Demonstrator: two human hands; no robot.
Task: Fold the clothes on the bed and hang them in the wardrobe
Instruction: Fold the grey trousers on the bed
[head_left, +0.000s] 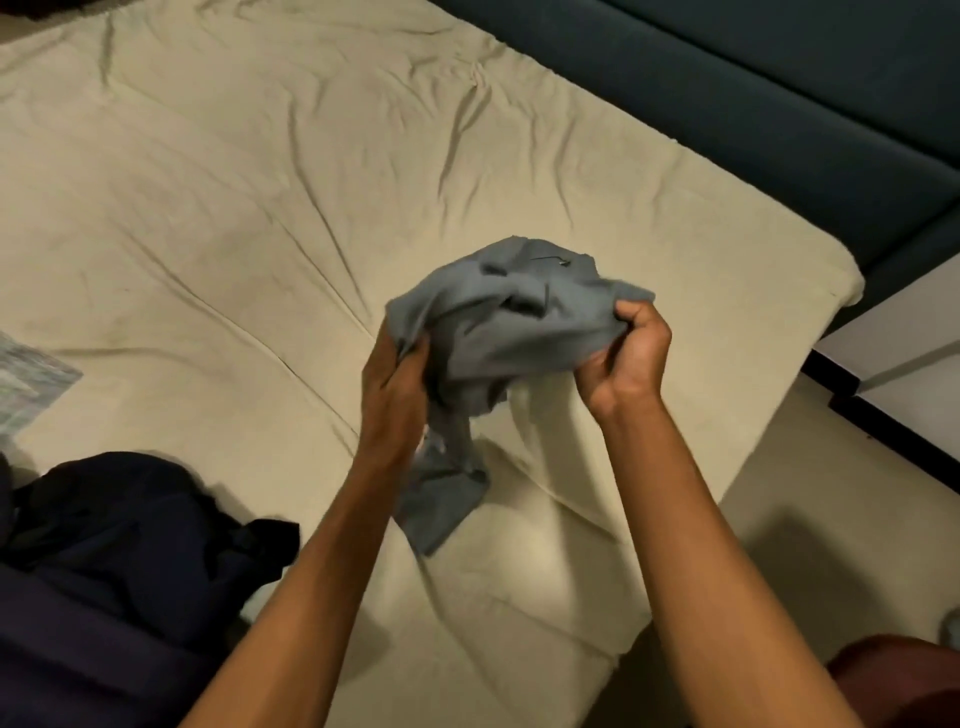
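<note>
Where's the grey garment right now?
In the head view, the grey garment is bunched at centre, held above the bed by the left hand and right hand, its tail hanging to the sheet.

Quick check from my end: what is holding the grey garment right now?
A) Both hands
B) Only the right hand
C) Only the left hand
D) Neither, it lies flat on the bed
A: the left hand and right hand each grip a bunched part of the grey garment, lifted above the beige sheet with its lower end trailing down.
</note>
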